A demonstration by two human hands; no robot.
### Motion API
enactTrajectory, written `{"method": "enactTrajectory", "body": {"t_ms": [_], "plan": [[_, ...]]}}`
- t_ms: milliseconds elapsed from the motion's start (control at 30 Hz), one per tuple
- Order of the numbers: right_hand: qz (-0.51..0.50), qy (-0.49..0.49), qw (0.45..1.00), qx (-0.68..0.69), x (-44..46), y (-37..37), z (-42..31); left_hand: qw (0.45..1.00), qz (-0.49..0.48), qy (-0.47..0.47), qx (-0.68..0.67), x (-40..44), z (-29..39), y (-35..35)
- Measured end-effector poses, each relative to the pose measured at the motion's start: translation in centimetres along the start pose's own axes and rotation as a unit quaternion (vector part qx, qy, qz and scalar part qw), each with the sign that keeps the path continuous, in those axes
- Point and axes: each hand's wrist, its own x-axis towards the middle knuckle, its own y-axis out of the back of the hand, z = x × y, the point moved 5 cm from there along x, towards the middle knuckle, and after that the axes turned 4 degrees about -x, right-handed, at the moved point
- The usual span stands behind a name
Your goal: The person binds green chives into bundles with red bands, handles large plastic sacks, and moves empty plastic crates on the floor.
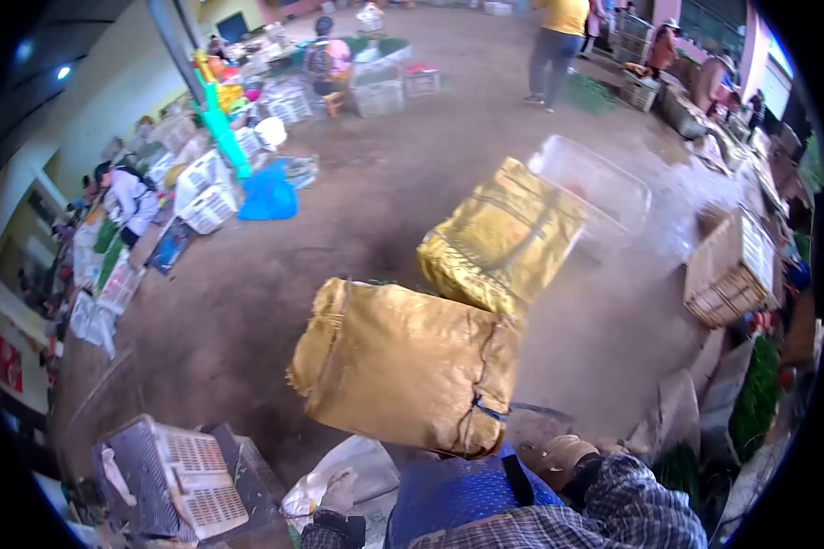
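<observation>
A large gold-wrapped bundle (403, 361), tied with cord and dark straps, lies just in front of my body. Behind it, a second yellow-wrapped bundle (504, 233) touches its upper right edge. My left hand (341, 491) is low in the view, over a white sack (375, 462) and apart from the bundle; its fingers are too small and blurred to read. To the right of my blue apron (458, 499) is my right hand (568, 453), near the bundle's lower right corner and a loose dark strap. Its fingers are not clear.
At the lower left stand crates (201, 476). A clear plastic tub (604, 183) is behind the yellow bundle, and a tan crate (732, 265) stands at the right. A person in a yellow top (558, 46) stands ahead; other people are among goods on both sides.
</observation>
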Motion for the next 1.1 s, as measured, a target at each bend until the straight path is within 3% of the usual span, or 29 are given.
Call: {"method": "enactTrajectory", "body": {"t_ms": [67, 133, 167, 233, 267, 300, 333, 367, 400, 500, 567, 600, 633, 667, 767, 800, 833, 900, 933, 1000, 1100], "plan": [[0.174, 0.056, 0.983, 0.025, -0.1, 6.1, -3.4, 0.998, -0.032, -0.005, 0.062, 0.0, -2.6, -0.8], [0.218, 0.11, 0.97, 0.001, -3.6, 17.2, -9.3, 0.991, -0.104, 0.083, -0.027, -0.8, -3.3, -0.5], [0.382, 0.185, 0.905, -0.013, -5.8, 22.6, -12.2, 0.978, -0.103, 0.118, -0.136, -1.3, -3.9, -0.4], [0.479, 0.206, 0.853, -0.025, -10.5, 31.3, -17.4, 0.873, -0.079, 0.222, -0.427, -3.3, -5.3, -0.7], [0.492, 0.241, 0.831, -0.097, -11.8, 33.4, -19.3, 0.819, -0.064, 0.255, -0.51, -4.0, -5.8, -0.7], [0.509, 0.273, 0.799, -0.168, -13.0, 35.4, -21.1, 0.74, -0.033, 0.35, -0.574, -4.7, -5.6, -0.5], [0.528, 0.302, 0.758, -0.235, -14.3, 37.4, -22.9, 0.725, -0.025, 0.363, -0.585, -5.1, -6.1, -0.1], [0.536, 0.338, 0.752, -0.178, -14.9, 39.0, -24.1, 0.71, -0.019, 0.374, -0.596, -5.7, -7.4, 0.0], [0.53, 0.299, 0.74, -0.286, -14.2, 39.2, -25.3, 0.694, -0.013, 0.387, -0.607, -6.4, -8.7, 0.2], [0.509, 0.324, 0.706, -0.37, -16.5, 42.2, -31.2, 0.644, 0.058, 0.316, -0.694, -8.5, -13.3, -1.1], [0.481, 0.37, 0.686, -0.4, -16.1, 42.7, -34.7, 0.7, 0.092, 0.276, -0.653, -9.5, -15.6, -2.6], [0.462, 0.385, 0.675, -0.427, -15.3, 42.5, -36.3, 0.795, 0.091, 0.224, -0.557, -10.4, -15.3, -2.1], [0.442, 0.39, 0.668, -0.454, -16.1, 42.7, -37.7, 0.915, 0.05, 0.141, -0.374, -10.9, -14.8, -1.8], [0.422, 0.396, 0.66, -0.479, -16.9, 43.0, -39.2, 0.983, 0.049, 0.054, -0.168, -11.5, -14.1, -1.3], [0.407, 0.517, 0.662, -0.359, -15.6, 43.4, -41.5, 0.84, 0.012, 0.3, -0.452, -14.3, -13.5, -4.1], [0.447, 0.519, 0.623, -0.377, -15.5, 43.5, -42.2, 0.767, 0.023, 0.359, -0.531, -15.4, -13.2, -5.1], [0.485, 0.517, 0.585, -0.394, -15.5, 43.4, -43.1, 0.651, 0.091, 0.416, -0.628, -16.4, -10.9, -4.7], [0.555, 0.499, 0.514, -0.422, -15.4, 43.0, -44.1, 0.654, 0.026, 0.407, -0.637, -17.6, -8.6, -4.1], [0.59, 0.462, 0.493, -0.442, -15.4, 43.1, -43.4, 0.515, 0.077, 0.501, -0.691, -18.4, -6.3, -3.0], [0.633, 0.4, 0.473, -0.465, -14.9, 43.6, -42.0, 0.584, 0.062, 0.459, -0.667, -14.8, -8.2, -1.3], [0.605, 0.451, 0.516, -0.405, -13.0, 43.4, -39.3, 0.666, 0.03, 0.396, -0.632, -4.9, -9.4, 2.3]]}}
